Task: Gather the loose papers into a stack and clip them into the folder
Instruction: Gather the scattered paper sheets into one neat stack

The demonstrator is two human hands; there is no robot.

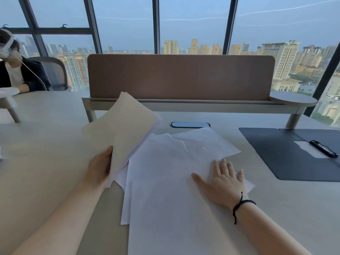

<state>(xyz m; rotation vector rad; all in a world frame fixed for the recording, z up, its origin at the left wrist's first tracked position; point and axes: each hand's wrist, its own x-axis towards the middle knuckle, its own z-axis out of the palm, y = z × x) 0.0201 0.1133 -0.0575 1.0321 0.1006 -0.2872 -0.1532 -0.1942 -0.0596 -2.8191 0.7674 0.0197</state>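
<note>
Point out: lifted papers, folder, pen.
lifted papers [123, 129], head view, middle of the top sheet.
folder [272, 150], head view, bare left panel.
pen [323, 148], head view, mid-barrel.

High-rise office, desk divider [181, 77], window wall [193, 24], seated coworker [16, 70]

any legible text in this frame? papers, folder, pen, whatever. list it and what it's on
None readable.
Loose papers on the desk: faint marks at most, too blurred to read.
Sheets lifted by the left hand: the side in view looks blank.
Folder, open at the right: no label visible; its white slip shows no print.
Pen on the folder: any marking too small.
</note>
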